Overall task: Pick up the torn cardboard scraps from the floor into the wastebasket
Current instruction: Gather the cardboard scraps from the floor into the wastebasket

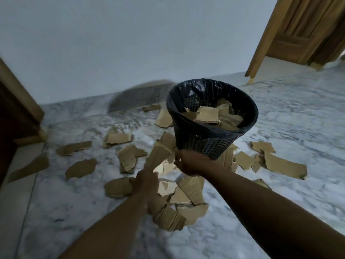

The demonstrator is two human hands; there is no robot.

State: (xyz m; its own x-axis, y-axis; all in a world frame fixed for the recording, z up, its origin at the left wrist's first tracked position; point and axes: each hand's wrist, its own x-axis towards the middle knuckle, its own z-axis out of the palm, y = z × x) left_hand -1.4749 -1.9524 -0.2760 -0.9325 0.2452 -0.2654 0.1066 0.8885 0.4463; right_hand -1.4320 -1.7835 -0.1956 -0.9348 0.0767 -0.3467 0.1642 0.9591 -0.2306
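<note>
Many cardboard scraps (119, 189) lie beneath both hands; others sit in the wastebasket (201, 143) just beyond. Left hand (146, 179) grasps a long strip (160, 152), angled toward the wastebasket, presumably for dropping in. Right hand (186, 163) meets the wastebasket's base, perhaps steadying it; grip unclear.

Single view, worn at head height and aimed forward and down. The floor (280, 113) is seen at close range, and the wall (112, 43) is caught across the top. The left hand (146, 177) and right hand (186, 163) are framed near centre, just below the wastebasket (205, 144). Wide-angle bending is noted at the edges.
</note>
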